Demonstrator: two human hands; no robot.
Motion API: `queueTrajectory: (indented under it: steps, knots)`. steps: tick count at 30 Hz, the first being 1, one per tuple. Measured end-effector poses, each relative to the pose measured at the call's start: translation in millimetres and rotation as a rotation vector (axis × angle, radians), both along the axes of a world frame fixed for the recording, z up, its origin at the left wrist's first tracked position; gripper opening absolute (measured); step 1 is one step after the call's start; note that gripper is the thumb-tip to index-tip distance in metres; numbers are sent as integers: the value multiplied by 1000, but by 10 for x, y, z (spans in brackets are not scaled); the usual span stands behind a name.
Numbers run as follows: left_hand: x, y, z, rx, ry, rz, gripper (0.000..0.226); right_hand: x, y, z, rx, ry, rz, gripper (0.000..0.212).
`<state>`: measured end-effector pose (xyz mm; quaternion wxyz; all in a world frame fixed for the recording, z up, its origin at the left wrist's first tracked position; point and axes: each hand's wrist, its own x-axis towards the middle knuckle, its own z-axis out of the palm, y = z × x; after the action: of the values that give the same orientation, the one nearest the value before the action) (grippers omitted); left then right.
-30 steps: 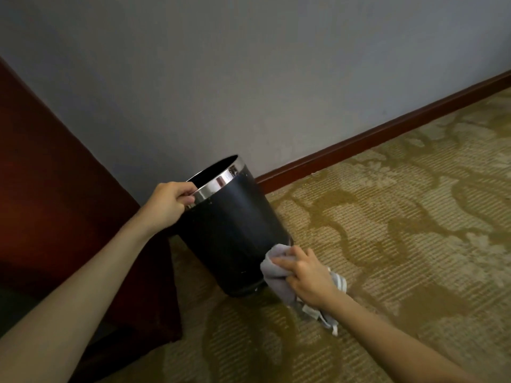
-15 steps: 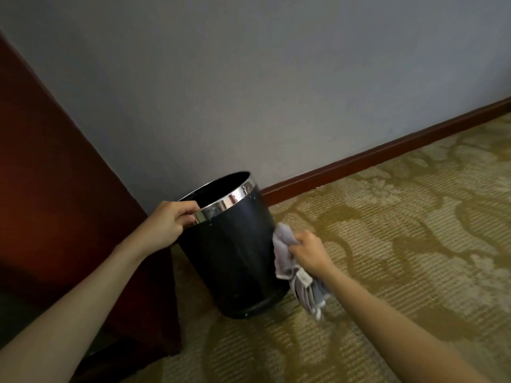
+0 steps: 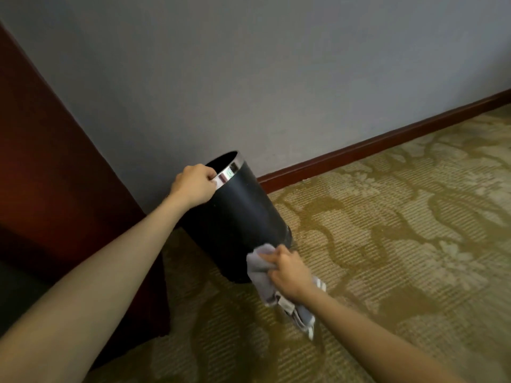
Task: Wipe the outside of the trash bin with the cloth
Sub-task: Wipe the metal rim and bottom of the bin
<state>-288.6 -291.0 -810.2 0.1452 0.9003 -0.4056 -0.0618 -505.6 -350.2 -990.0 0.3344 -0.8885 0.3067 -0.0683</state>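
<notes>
Both busy: left hand [image 3: 193,185] grips trash bin [image 3: 237,217] rim, right hand [image 3: 289,273] presses cloth [image 3: 258,268] low against it.

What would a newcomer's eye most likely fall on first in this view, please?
Probably the black trash bin near the middle, tilted with its shiny metal rim leaning toward the grey wall. The left hand grips that rim, while the right hand presses a grey cloth against the bin's lower side. Around them spreads the gold patterned carpet, with dark red wooden furniture on the left.
</notes>
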Motion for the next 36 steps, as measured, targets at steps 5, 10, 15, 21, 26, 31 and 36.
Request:
queueTrajectory:
  steps: [5, 10, 15, 21, 26, 31, 36]
  knots:
    - [-199, -327, 69, 23, 54, 42, 17, -334, -343, 19, 15, 42, -231, 15]
    - [-456, -779, 20, -7, 96, 61, 29, -687, -706, 343, 90, -146, -310, 38]
    - [-908, -1091, -168, -26, 98, 18, 22, -1007, -893, 488, 152, -193, -495, 16]
    - [-1446, -1240, -516, -19, 90, -111, 13, -1329, -1065, 500, 209, -320, -600, 22]
    - [-1409, -1191, -632, -65, 73, -174, 22, -1514, -1155, 669, 311, -427, -682, 22]
    - [-1379, -1108, -170, -304, 259, -290, 16, -1447, -1160, 1233, 533, -576, -714, 12]
    - [-1442, -1068, 1076, -473, 544, -264, 17, -1308, -1174, 2522, 686, -710, -707, 33]
